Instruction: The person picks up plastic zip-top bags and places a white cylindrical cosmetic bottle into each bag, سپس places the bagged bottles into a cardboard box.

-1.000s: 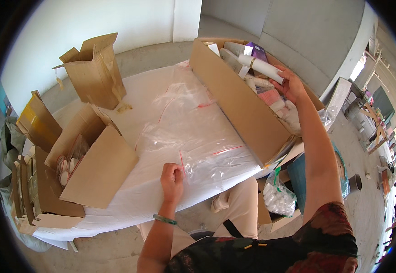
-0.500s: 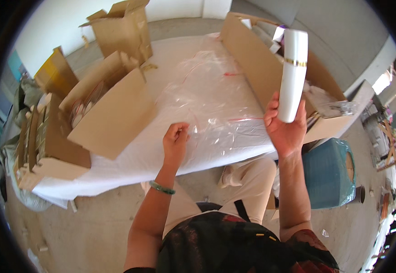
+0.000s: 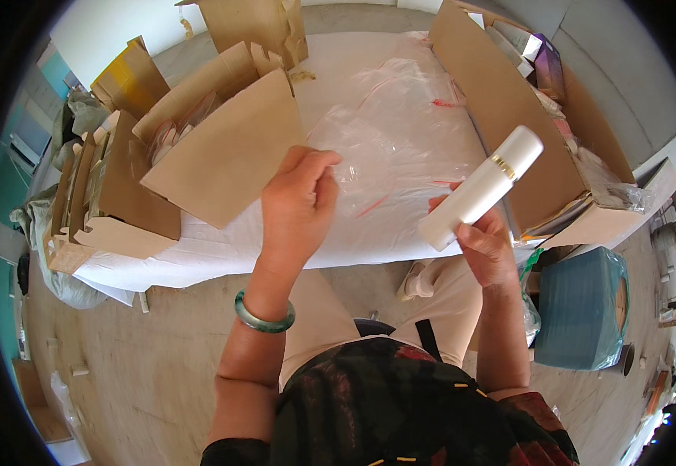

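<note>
A white bottle [image 3: 470, 203] with a gold ring and a white cap slants up to the right above the table's near edge. Around its lower end my right hand [image 3: 487, 247] is closed, thumb on the near side. My left hand [image 3: 301, 206], a green bangle on its wrist, is raised with fingers curled and pinched together; whatever lies between them, if anything, is hidden. Just beyond it, clear plastic bags [image 3: 400, 116] with red strips are spread over the white-covered table [image 3: 338, 54].
On the left stand an open carton [image 3: 225, 155] holding bagged items and a smaller carton [image 3: 140, 182]. A tall carton [image 3: 252, 27] is at the back. To the right, a long open carton [image 3: 501, 116] holds boxes and plastic. A blue wrapped bundle [image 3: 579, 311] sits on the floor.
My right hand has lowered the bottle toward me and tilted it from nearly upright to slanting right. My left hand has risen closer to the camera. The view has shifted.
</note>
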`<state>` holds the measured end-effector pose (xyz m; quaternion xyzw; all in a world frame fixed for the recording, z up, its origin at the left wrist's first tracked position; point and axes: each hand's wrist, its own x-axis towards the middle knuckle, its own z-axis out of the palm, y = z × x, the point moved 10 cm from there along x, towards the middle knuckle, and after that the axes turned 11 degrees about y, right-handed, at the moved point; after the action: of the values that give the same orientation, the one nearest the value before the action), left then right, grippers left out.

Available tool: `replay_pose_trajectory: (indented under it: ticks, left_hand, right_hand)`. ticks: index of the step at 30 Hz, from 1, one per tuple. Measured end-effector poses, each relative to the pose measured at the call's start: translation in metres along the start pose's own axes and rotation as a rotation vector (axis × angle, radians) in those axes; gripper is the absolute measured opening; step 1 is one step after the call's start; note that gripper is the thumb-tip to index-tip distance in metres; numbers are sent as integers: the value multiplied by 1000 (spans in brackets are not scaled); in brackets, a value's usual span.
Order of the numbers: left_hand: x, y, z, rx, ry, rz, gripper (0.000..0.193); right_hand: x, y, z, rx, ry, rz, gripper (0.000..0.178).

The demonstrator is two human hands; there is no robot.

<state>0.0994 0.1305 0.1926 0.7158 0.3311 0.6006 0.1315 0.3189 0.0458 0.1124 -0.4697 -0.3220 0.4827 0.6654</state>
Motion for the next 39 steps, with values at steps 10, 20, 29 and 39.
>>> replay_pose_trajectory:
  ticks: [10,20,29,39]
  left_hand:
    - [-13,23,37,-125,-170,-45,19]
    - [-11,16,54,-209,-332,-177,22]
    - [-19,4,59,-436,-315,-398,26]
    - [-77,-42,37,5,-251,-210,66]
  right_hand:
    - [3,-52,51,-535,-5,-420,49]
    - [25,-13,34,-473,75,-362,45]
    - [27,30,26,-203,32,-104,49]
    - [40,33,-22,-111,355,-207,60]
